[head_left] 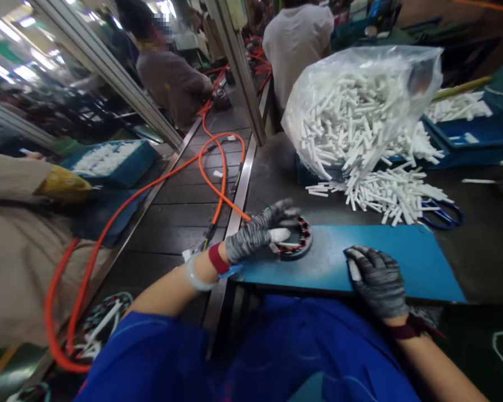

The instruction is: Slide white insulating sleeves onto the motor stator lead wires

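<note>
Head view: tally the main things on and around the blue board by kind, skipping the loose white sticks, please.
Gloved hands: 2, left hand on the round wound ring, right hand flat on the blue board
Round wound rings: 1
Blue boards: 1
Clear bags of white sticks: 1
Blue-handled scissors: 1
Total: 6

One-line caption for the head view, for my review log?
Gloved left hand holds a ring-shaped stator on a blue board; right hand rests flat beside it.
</note>
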The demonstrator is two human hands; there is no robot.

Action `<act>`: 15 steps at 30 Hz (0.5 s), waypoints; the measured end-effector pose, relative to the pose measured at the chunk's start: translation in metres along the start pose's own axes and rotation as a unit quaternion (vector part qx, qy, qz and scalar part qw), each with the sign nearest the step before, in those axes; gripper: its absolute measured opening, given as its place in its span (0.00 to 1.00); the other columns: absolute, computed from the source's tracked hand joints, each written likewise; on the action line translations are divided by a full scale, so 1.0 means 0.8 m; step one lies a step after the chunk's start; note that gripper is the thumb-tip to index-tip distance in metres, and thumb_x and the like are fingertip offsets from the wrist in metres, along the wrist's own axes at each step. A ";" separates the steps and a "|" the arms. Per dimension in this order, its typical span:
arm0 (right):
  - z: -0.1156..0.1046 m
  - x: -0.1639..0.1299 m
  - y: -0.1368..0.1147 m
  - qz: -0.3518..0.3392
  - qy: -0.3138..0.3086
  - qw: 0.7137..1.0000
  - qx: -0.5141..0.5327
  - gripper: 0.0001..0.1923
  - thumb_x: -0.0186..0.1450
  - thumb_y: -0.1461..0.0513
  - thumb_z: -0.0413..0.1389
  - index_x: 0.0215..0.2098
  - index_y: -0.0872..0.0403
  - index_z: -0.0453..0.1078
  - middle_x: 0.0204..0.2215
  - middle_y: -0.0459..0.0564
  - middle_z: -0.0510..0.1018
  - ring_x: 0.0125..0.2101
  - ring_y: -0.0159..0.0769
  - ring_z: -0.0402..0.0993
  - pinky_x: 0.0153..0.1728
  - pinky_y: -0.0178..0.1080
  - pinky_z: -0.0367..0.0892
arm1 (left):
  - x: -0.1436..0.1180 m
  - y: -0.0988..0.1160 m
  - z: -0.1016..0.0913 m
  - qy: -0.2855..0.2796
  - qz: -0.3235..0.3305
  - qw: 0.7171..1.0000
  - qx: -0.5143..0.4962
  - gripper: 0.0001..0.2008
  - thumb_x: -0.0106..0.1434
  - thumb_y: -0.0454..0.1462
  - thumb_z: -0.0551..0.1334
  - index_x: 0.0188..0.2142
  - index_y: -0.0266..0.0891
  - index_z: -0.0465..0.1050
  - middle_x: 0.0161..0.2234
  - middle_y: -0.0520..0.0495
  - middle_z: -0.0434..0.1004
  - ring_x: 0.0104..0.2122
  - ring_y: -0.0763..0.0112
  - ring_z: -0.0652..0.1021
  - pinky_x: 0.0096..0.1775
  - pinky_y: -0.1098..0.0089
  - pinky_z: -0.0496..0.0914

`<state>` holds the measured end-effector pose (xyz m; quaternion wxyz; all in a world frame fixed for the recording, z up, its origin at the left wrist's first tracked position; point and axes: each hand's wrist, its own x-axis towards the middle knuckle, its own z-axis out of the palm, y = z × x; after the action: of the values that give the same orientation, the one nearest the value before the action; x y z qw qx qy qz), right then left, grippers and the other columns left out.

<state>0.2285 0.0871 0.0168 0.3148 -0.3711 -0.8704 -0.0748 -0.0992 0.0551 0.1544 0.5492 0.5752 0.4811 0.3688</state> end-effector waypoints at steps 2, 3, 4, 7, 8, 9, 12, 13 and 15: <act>-0.002 0.000 0.001 0.002 -0.001 1.000 0.006 0.10 0.70 0.66 0.58 0.49 0.55 0.77 0.44 0.56 0.84 0.44 0.48 0.78 0.49 0.48 0.71 | -0.005 0.006 -0.014 -0.012 0.086 0.996 0.022 0.37 0.69 0.41 0.65 0.74 0.52 0.54 0.74 0.43 0.58 0.69 0.50 0.67 0.63 0.52 0.71; -0.004 0.001 0.000 0.008 0.002 1.000 0.014 0.10 0.71 0.66 0.58 0.49 0.56 0.77 0.44 0.57 0.84 0.44 0.48 0.79 0.48 0.48 0.71 | -0.006 0.005 -0.029 -0.013 0.120 0.989 0.080 0.37 0.69 0.41 0.66 0.74 0.52 0.56 0.74 0.43 0.57 0.70 0.51 0.65 0.65 0.52 0.69; -0.007 0.002 -0.003 0.018 0.009 0.999 0.024 0.10 0.71 0.66 0.58 0.49 0.56 0.77 0.44 0.57 0.84 0.44 0.48 0.79 0.48 0.49 0.72 | -0.007 -0.001 -0.047 -0.011 0.145 0.977 0.154 0.36 0.69 0.41 0.67 0.73 0.50 0.58 0.73 0.41 0.60 0.71 0.51 0.65 0.67 0.51 0.66; -0.014 0.013 -0.028 0.040 0.042 0.995 0.081 0.11 0.70 0.65 0.60 0.51 0.55 0.75 0.45 0.57 0.83 0.46 0.47 0.79 0.50 0.49 0.73 | -0.001 -0.040 -0.099 -0.016 0.135 0.924 0.358 0.39 0.63 0.44 0.71 0.71 0.40 0.63 0.73 0.34 0.59 0.72 0.47 0.61 0.71 0.46 0.58; -0.015 0.021 -0.040 0.033 0.051 0.993 0.105 0.12 0.70 0.64 0.61 0.52 0.54 0.74 0.46 0.57 0.83 0.47 0.47 0.79 0.51 0.49 0.73 | 0.001 -0.057 -0.111 -0.012 0.097 0.912 0.398 0.39 0.62 0.44 0.72 0.69 0.37 0.65 0.71 0.32 0.62 0.71 0.47 0.64 0.70 0.46 0.59; -0.014 0.030 -0.054 0.017 0.056 0.990 0.127 0.13 0.70 0.63 0.62 0.53 0.53 0.73 0.47 0.57 0.83 0.48 0.47 0.79 0.53 0.49 0.73 | 0.004 -0.072 -0.119 -0.003 0.054 0.899 0.434 0.36 0.61 0.44 0.72 0.66 0.35 0.68 0.68 0.31 0.67 0.69 0.47 0.67 0.69 0.45 0.60; -0.003 0.061 -0.091 -0.050 0.058 0.985 0.158 0.20 0.69 0.60 0.64 0.58 0.55 0.70 0.51 0.58 0.82 0.53 0.49 0.78 0.56 0.51 0.72 | 0.002 -0.091 -0.125 0.019 -0.028 0.877 0.480 0.22 0.64 0.43 0.67 0.55 0.34 0.77 0.53 0.34 0.82 0.55 0.51 0.80 0.62 0.47 0.70; 0.003 0.070 -0.100 -0.067 0.056 0.984 0.155 0.22 0.69 0.59 0.64 0.59 0.55 0.70 0.52 0.59 0.82 0.53 0.50 0.77 0.56 0.52 0.72 | -0.004 -0.085 -0.122 0.021 -0.033 0.877 0.478 0.20 0.66 0.44 0.66 0.53 0.35 0.78 0.50 0.36 0.84 0.51 0.54 0.82 0.58 0.51 0.74; 0.016 0.081 -0.108 -0.087 0.056 0.985 0.142 0.23 0.69 0.58 0.64 0.60 0.56 0.70 0.51 0.59 0.83 0.53 0.51 0.77 0.56 0.53 0.72 | -0.026 -0.055 -0.110 0.032 -0.021 0.880 0.474 0.20 0.67 0.46 0.64 0.53 0.38 0.79 0.46 0.40 0.86 0.46 0.59 0.84 0.52 0.58 0.78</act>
<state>0.1282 0.0689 0.0551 0.4048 -0.2411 -0.8820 0.0016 -0.1952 0.0568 0.1243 0.2032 0.7448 0.6271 0.1034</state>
